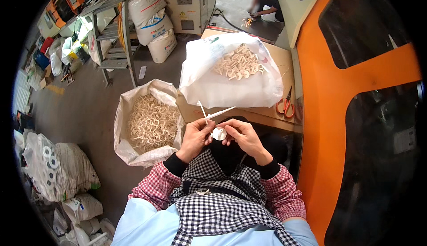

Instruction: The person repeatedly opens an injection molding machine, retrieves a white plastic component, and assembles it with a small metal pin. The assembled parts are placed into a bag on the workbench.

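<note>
Above my lap, both hands are at a white moulded plastic piece. My left hand (194, 137) is closed on its thin branched runner (222, 112), whose arms stick out above the fingers. My right hand (246, 136) has its fingers closed at the round white plastic part (219, 133), which has a small raised middle. Whether part and runner are still joined is hidden by my fingers. Just beyond my hands lies an open white plastic bag (195, 88) with a heap of similar white parts (240, 63). Left of it stands a woven sack (123, 146) full of curled runners (152, 124).
Red-handled scissors (285, 107) lie on the cardboard-topped surface (284, 66) at right. An orange machine panel (322, 112) rises close on my right. Stacked sacks (153, 24) and metal steps (113, 46) stand beyond. Farther off, a crouching person (269, 6) works amid sparks.
</note>
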A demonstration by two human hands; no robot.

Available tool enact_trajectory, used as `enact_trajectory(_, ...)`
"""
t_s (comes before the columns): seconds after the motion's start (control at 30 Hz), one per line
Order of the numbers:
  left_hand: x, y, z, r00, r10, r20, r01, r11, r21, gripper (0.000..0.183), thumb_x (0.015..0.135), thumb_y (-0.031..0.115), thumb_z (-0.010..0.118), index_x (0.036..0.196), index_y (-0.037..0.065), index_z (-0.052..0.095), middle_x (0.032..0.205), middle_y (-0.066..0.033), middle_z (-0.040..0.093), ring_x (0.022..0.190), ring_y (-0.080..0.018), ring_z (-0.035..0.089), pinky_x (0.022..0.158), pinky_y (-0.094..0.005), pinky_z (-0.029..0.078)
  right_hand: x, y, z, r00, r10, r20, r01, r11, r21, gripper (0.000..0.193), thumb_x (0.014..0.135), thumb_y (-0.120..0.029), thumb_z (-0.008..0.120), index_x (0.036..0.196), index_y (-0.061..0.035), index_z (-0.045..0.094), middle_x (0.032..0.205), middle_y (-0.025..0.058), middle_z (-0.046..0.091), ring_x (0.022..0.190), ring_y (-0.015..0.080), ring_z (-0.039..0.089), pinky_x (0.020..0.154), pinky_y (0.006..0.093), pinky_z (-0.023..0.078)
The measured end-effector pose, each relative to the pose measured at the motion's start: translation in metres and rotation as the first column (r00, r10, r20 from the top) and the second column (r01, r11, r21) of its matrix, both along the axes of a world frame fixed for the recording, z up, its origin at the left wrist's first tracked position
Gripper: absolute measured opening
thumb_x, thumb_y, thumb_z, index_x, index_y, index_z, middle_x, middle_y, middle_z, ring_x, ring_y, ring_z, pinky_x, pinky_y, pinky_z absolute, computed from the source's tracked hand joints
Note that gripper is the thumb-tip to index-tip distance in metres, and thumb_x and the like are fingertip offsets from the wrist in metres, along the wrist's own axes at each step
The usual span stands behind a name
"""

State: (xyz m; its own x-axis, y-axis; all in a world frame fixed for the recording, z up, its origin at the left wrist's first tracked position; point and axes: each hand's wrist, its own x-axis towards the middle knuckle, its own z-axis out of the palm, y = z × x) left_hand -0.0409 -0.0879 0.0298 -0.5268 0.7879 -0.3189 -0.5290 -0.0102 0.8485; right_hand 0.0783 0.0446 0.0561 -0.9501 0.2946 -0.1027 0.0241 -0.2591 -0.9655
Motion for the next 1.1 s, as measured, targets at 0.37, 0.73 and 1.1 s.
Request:
enact_trajectory(0.37, 0.002, -0.003, -0.004, 0.083, 0.231, -0.97, -0.098, 0.97, 0.222, 0.012, 0.082, 0.001, 0.055, 0.094, -0.003, 0.057, 0.075, -0.0089, 0.057, 0.06, -0.022, 0.058, 0.052, -0.0307, 0.047, -0.01, 0.02, -0.023, 0.93, 0.224, 0.291, -0.22, 0.974, -0.049, 0.033, 0.09, -0.028, 0.052, 0.073, -0.0011, 0.06, 0.053, -0.0001, 0.05, 0.04, 0.0072, 0.043, 0.037, 0.02, 0.032)
enact_trajectory(0.73, -0.034, -0.005, -0.002, -0.006, 0.213, -0.977, -0.354, 0.913, 0.201, 0.023, 0.074, -0.007, 0.055, 0.096, 0.0, 0.059, 0.084, -0.0133, 0.057, 0.071, -0.0291, 0.059, 0.06, -0.0348, 0.048, -0.121, 0.059, -0.049, 0.984, -0.097, 0.15, 0.03, 0.918, 0.395, 0.025, 0.084, -0.014, 0.05, 0.064, 0.0012, 0.054, 0.051, 0.0019, 0.046, 0.038, 0.0111, 0.035, 0.037, 0.0275, 0.025)
enact_trajectory(1.1, -0.031, -0.04, -0.001, 0.882, 0.269, -0.386, -0.282, 0.959, 0.024, 0.016, 0.091, 0.013, 0.055, 0.093, -0.002, 0.061, 0.067, -0.0026, 0.058, 0.047, -0.0061, 0.052, 0.04, -0.0188, 0.041, -0.104, 0.124, -0.033, 0.856, -0.486, 0.176, 0.364, 0.808, 0.464, 0.036, 0.092, -0.032, 0.051, 0.101, 0.0015, 0.063, 0.078, 0.0105, 0.063, 0.058, 0.0126, 0.057, 0.054, 0.0234, 0.047)
